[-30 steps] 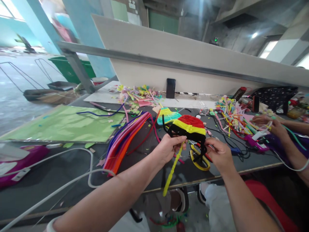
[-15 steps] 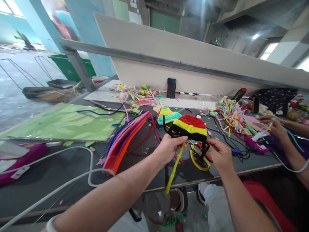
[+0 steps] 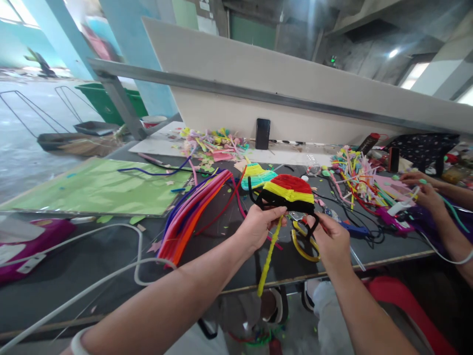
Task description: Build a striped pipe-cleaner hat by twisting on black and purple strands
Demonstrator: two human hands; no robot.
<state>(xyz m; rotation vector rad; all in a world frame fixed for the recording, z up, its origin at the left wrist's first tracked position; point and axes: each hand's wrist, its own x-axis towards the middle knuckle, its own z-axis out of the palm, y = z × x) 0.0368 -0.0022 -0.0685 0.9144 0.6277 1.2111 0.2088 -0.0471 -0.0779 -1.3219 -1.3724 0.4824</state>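
A striped piece (image 3: pixel 290 191) in red, yellow and black hangs above the dark table between my two hands. My left hand (image 3: pixel 256 228) pinches its lower left edge, and a twisted yellow strip (image 3: pixel 269 259) dangles beneath those fingers. At the piece's lower right corner, my right hand (image 3: pixel 332 241) is closed on the black edge, where black stems hang. Behind the right-hand side lies scissors with yellow handles (image 3: pixel 303 249). Another piece, yellow and turquoise (image 3: pixel 258 176), rests on the table just beyond.
Pink, purple and orange stems (image 3: pixel 192 212) lie left of my hands, near a green sheet (image 3: pixel 92 190). A phone (image 3: pixel 262 134) stands against the white board. Stem scraps (image 3: pixel 354 172), a blue-handled tool (image 3: pixel 353 228) and another person's hands (image 3: pixel 424 192) are at right.
My right hand has shifted slightly left and the striped piece has moved a little with it. The blue-handled tool shows more fully beside my right hand.
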